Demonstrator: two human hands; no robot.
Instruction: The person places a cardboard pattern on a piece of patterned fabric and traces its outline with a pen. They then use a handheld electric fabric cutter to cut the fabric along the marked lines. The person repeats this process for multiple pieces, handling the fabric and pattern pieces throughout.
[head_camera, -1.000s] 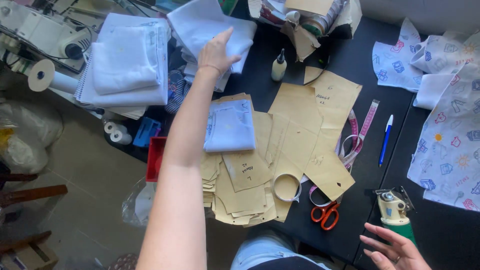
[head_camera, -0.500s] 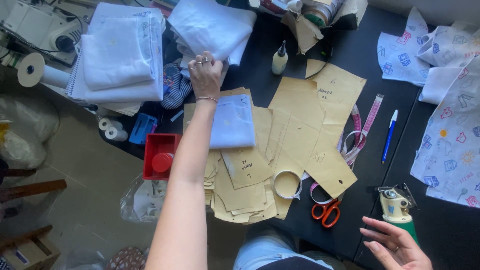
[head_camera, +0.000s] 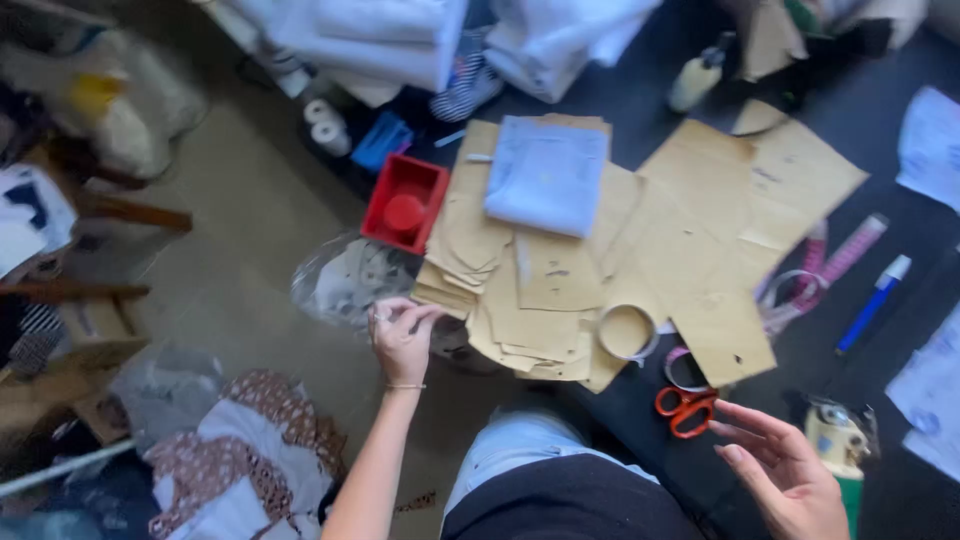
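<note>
Pinching something too small to tell, left hand (head_camera: 403, 338) fingers bunched just beside paper patterns (head_camera: 520, 290) at bench edge; right hand (head_camera: 780, 470) fingers spread wide, empty, near orange scissors (head_camera: 688, 408).

The brown pattern pieces (head_camera: 560, 290) are matt kraft-type paper, smooth, a bit curled at the edges. The folded pale blue fabric (head_camera: 545, 175) on top is soft woven cloth, no sheen. The red box (head_camera: 405, 203) looks like glossy moulded plastic, and the scissors (head_camera: 688, 408) have shiny orange plastic handles. The clear bag (head_camera: 345, 280) near the left hand (head_camera: 402, 338) is thin crinkly plastic film, I think, it's blurry. The table top (head_camera: 640, 100) is dark and matt.
</note>
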